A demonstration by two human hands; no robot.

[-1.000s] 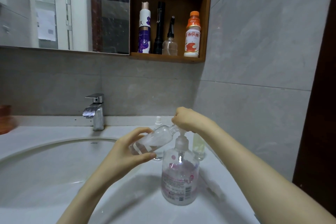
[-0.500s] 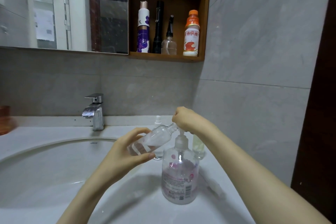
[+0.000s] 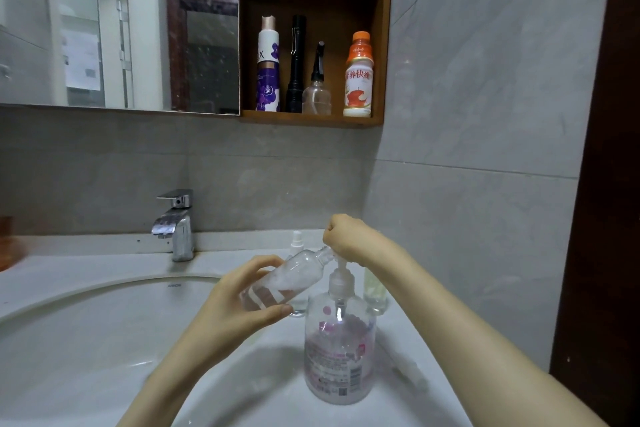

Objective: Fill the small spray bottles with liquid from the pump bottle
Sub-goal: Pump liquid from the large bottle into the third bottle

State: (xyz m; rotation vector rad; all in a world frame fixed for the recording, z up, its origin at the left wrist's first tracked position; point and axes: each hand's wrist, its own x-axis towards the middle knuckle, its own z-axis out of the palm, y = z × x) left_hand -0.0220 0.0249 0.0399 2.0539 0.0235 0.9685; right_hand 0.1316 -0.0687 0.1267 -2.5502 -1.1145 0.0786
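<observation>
We have the left hand [image 3: 235, 305] gripping an uncapped small spray bottle [image 3: 287, 281], thumb underneath and fingers over the top. The bottle is tilted, base low-left, open neck up-right. The neck sits right under the right hand [image 3: 346, 236] at the pump spout; we can't tell if they touch. The right hand is a closed fist curled over the pump head of the pump bottle [image 3: 339, 350]. The head itself is hidden, and only the white stem and collar show below the fist. The pump bottle stands upright on the white counter [image 3: 398, 402], right of the sink basin [image 3: 86, 340]; it is clear with a pink-printed label. There looks to be some liquid in the low end of the small spray bottle, but we can't confirm it. Two more small bottles stand behind. One with a white spray top [image 3: 297, 243] is mostly hidden by the held bottle. One with yellowish contents [image 3: 374, 291] is just right of the pump stem. A chrome faucet [image 3: 176, 222] is back left. Above are a mirror [image 3: 117, 24] and a wooden shelf [image 3: 311, 118] holding a purple-and-white can [image 3: 267, 80], a black flashlight [image 3: 296, 66], a clear bottle with a black nozzle [image 3: 317, 94] and an orange-capped drink bottle [image 3: 359, 76].
</observation>
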